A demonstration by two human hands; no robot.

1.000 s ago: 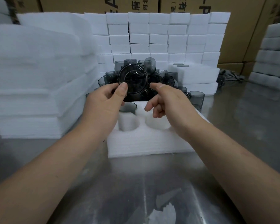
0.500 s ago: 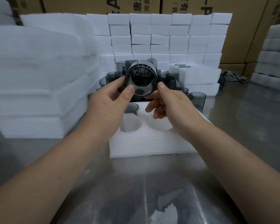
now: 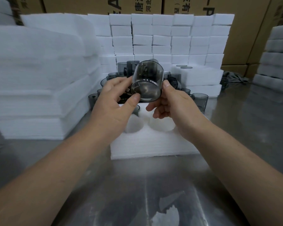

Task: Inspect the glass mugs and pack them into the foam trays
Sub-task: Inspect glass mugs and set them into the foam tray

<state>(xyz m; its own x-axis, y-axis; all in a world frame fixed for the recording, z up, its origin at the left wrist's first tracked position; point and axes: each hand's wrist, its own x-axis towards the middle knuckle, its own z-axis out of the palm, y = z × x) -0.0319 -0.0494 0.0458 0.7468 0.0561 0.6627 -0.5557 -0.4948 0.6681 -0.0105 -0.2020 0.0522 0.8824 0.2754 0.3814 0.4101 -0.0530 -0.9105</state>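
Observation:
A smoky grey glass mug is held up in the air between both hands, tilted so that one round end faces me. My left hand pinches its lower left edge with thumb and fingers. My right hand grips its right side, thumb on the wall. Below them lies a white foam tray with round pockets; one mug sits in a back pocket, mostly hidden by my left hand. Several more grey mugs are heaped behind the tray.
Tall stacks of white foam sheets stand at the left. A wall of foam blocks and cardboard boxes closes the back, with more foam at the right. The steel table reflects light near me.
The mug has been turned in my hands: a second ago its round end faced me squarely, now it is tipped with its side wall showing. Both hands stayed in about the same place.

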